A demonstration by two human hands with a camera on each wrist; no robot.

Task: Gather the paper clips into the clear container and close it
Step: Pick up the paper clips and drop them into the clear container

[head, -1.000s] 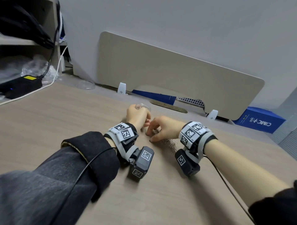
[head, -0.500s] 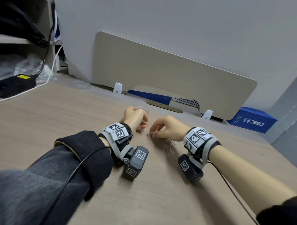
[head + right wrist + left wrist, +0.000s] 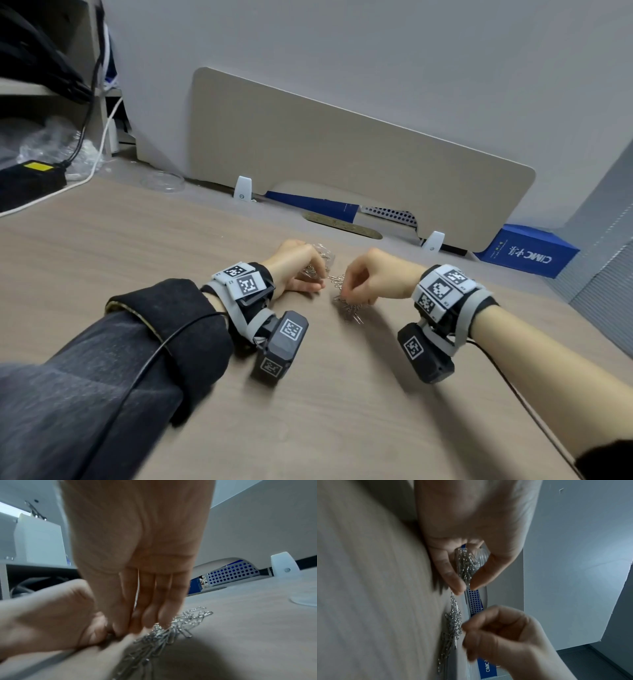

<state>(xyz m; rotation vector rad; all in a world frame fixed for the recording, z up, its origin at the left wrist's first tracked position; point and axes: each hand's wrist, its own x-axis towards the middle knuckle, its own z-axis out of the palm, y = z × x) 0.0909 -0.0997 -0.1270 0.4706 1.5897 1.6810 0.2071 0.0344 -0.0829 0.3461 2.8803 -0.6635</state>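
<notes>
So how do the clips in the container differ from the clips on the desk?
The clips in the container are packed in a tight bunch behind clear plastic, held in the left hand. The clips on the desk lie loose in a spread pile, where the right hand picks at them. Both are silver wire clips.

The left hand [image 3: 295, 268] rests on the surface [image 3: 137, 246], left of the right hand [image 3: 375, 278], the two near each other at its middle. The container [image 3: 478, 557] sits in the left hand, with paper clips inside it. The pile of paper clips [image 3: 347, 308] lies on the surface between the hands, under the right hand's fingers [image 3: 150, 609]. Behind both hands a panel [image 3: 342, 164] stands upright along the surface's far edge, with a wall behind it. A lid [image 3: 162, 181] lies on the surface at the far left, before the panel's left end. A box [image 3: 527, 251] sits beyond the panel's right end. Shelves [image 3: 41, 92] stand at the far left.
</notes>
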